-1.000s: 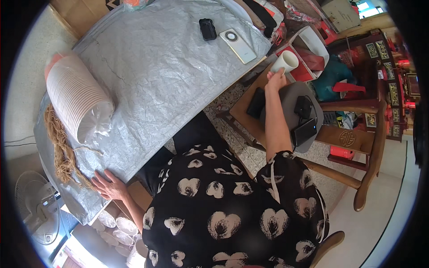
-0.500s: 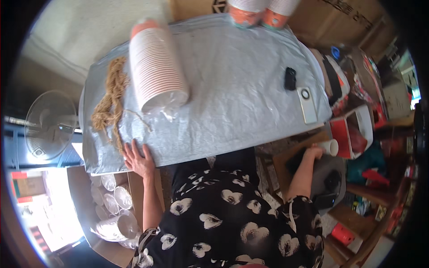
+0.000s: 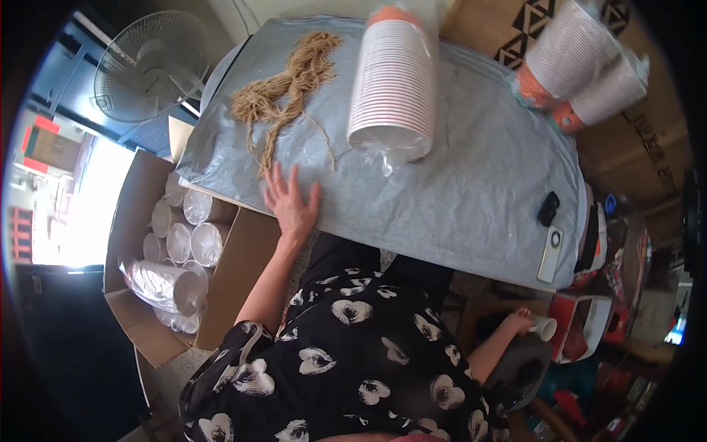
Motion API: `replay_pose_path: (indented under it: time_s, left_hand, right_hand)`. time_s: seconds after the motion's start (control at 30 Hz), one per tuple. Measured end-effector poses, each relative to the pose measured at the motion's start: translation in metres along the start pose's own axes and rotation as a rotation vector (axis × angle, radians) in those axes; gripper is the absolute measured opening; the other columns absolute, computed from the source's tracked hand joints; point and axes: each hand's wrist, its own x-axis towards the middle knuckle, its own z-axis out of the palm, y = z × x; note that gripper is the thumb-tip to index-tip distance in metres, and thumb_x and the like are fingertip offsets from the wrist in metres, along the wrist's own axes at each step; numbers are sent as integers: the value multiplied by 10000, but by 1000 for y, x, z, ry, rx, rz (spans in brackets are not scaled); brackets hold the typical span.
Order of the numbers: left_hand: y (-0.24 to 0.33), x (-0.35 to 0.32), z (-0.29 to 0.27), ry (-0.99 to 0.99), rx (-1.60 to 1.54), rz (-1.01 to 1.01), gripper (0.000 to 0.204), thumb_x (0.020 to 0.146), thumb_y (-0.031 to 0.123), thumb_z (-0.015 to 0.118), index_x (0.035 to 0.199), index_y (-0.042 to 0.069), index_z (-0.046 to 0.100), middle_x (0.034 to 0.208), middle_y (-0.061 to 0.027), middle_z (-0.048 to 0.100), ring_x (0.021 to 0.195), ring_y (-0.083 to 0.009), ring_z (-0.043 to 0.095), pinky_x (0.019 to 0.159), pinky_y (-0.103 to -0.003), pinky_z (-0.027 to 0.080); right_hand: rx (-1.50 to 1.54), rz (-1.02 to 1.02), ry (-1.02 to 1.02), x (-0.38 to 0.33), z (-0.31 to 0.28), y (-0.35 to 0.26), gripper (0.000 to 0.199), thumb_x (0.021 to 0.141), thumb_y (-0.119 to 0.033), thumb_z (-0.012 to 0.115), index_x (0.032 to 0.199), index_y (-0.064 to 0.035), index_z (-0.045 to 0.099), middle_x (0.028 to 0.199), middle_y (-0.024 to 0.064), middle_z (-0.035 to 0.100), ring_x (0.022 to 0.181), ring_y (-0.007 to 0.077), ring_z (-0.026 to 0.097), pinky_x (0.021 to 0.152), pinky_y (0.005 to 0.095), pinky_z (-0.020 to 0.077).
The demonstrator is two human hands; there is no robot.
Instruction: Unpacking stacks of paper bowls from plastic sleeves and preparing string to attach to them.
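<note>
My left hand (image 3: 289, 201) lies flat with fingers spread on the near edge of the grey-covered table (image 3: 456, 191), just below a bundle of tan twine (image 3: 289, 87). My right hand (image 3: 524, 322) is low at the right, holding a small white paper cup (image 3: 544, 328) beside the table's end. A long sleeve of stacked paper cups in clear plastic (image 3: 392, 81) lies on the table above my left hand.
Two more cup sleeves (image 3: 582, 70) lie at the far right corner. A black device (image 3: 548, 208) and a white phone (image 3: 551, 253) sit near the table's right edge. An open cardboard box (image 3: 169, 250) of wrapped cups stands on the floor at left, a fan (image 3: 151, 66) beyond it.
The view has swung left, bringing the box and fan into sight. My left hand stays on the table edge; my right hand keeps the cup low at the right.
</note>
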Motion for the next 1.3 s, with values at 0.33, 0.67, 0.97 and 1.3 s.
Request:
replay_pose_path:
  time_s: [0.33,0.67,0.97,1.3]
  left_hand:
    - [81,97,18,-91,-654,128,942,850,180,768,1615,151,219,1632,-245,278,1312,-508,514,1044,-525,505]
    - [82,144,25,-316,-783,252,1018,772,-48,616,1649,204,166,1581,-206,424,1322,-455,533,1110,-471,466]
    - [91,257,-38,-87,-1004,204,399,928,-16,520,1309,12,638,1087,-148,756,1041,-271,716,949,-400,551]
    - [107,456,-192,-663,-1195,-53,338,1027,36,472,1247,-210,540,1171,-331,666,1045,-404,717,924,-349,655]
  right_hand:
    - [-421,-774,-1182,-270,34,-22,224,1058,-199,574,1024,-5,679,763,6,595,626,68,477,573,231,400]
    - [-626,-916,-1358,-313,43,37,206,1036,-163,605,987,24,677,711,26,610,678,103,556,652,276,467]
    - [-686,-1099,-1239,-303,44,41,182,985,-186,663,1014,-10,703,791,163,687,669,263,655,656,376,515]
    - [-617,-1193,-1198,-318,44,39,120,965,-153,683,991,-38,708,780,167,684,675,344,665,622,424,507]
